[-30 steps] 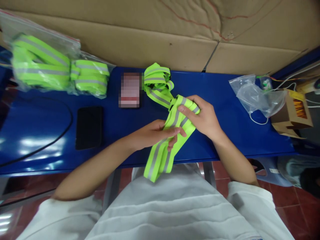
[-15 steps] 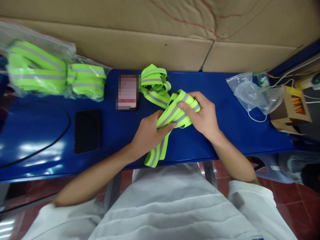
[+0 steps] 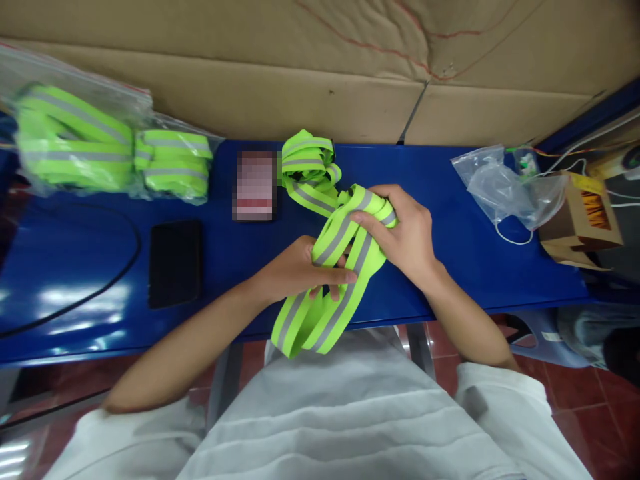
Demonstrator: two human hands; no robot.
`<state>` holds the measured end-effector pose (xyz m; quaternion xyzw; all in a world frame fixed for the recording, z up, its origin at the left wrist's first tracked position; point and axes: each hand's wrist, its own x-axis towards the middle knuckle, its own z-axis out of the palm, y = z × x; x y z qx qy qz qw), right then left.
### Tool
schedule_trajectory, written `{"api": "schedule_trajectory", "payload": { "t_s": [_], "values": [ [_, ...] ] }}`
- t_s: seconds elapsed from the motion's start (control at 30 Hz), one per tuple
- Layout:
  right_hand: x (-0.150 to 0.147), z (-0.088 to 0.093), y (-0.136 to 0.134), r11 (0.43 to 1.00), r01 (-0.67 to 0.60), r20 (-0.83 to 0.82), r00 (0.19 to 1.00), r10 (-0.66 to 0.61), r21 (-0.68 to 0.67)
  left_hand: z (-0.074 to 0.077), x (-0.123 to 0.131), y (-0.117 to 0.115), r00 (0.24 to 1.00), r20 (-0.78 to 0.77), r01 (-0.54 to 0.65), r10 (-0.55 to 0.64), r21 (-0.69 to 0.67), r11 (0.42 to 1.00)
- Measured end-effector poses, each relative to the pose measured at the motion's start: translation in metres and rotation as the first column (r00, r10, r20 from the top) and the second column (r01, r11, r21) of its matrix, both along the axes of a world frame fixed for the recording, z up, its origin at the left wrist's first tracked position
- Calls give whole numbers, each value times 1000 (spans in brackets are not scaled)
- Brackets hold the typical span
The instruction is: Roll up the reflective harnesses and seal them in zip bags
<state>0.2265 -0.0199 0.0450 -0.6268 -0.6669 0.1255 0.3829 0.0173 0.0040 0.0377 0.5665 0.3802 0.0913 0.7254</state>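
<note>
A neon-yellow reflective strap [image 3: 361, 273] with a grey stripe is gathered in layers between my two hands. My right hand [image 3: 411, 232] is closed around the folded upper end, thumb pressed on top. Through the strap's lower loop pass some fingers of my left hand [image 3: 287, 272], its thumb lying across the band; part of those fingers is hidden. The loop hangs down past the table's front edge. Beyond my hands lies a loose bundle of the same strap [image 3: 306, 160], with a length running toward the part I hold.
Two clear bags of folded straps [image 3: 75, 147] lie at the back left. A blurred-out phone-like object [image 3: 254, 187] and a black flat device [image 3: 175, 263] rest on the blue table [image 3: 460, 247]. On the right are a plastic bag [image 3: 515, 190] and an open cardboard box [image 3: 583, 213].
My left hand has moved slightly down and its fingers now reach through the strap. The lower loop has spread wider and hangs lower. My right hand keeps its grip almost in place.
</note>
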Motion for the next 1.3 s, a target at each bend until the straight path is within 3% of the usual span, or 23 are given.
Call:
{"api": "schedule_trajectory", "payload": {
  "t_s": [0.23,0.4,0.5,0.6,0.7,0.77,0.9,1.1,1.17,1.3],
  "values": [
    [-3,0,-1,999,-42,-53,998,42,-6,-8,5,-4,997,-16,79,-78,26,997],
    [-4,1,-2,999,-15,-61,998,17,28,-14,10,-11,998,65,6,-6,-2,1000],
    [-4,-1,-1,999,-33,-62,998,34,17,-17,12,-12,998,39,-56,57,-12,998],
    [-2,-3,1,998,-60,-126,990,57,-22,-19,9,-7,996,4,-84,84,112,990],
    [2,-3,4,995,-84,-217,974,72,-46,-18,4,0,999,-21,-40,48,298,954],
    [5,-1,5,989,-115,-277,957,85,-94,-17,1,2,998,-54,-5,25,336,942],
    [9,3,8,961,-183,-416,906,83,-206,-17,2,-1,999,-32,33,-27,205,978],
    [8,1,8,961,-164,-532,847,22,-222,-22,6,-6,985,120,129,-120,-70,989],
    [9,3,7,936,-225,-614,789,12,-271,-23,5,-5,981,100,173,-163,-100,980],
    [10,9,6,808,-440,-776,629,-35,-393,-21,1,1,970,81,215,-231,169,962]
  ]
}}
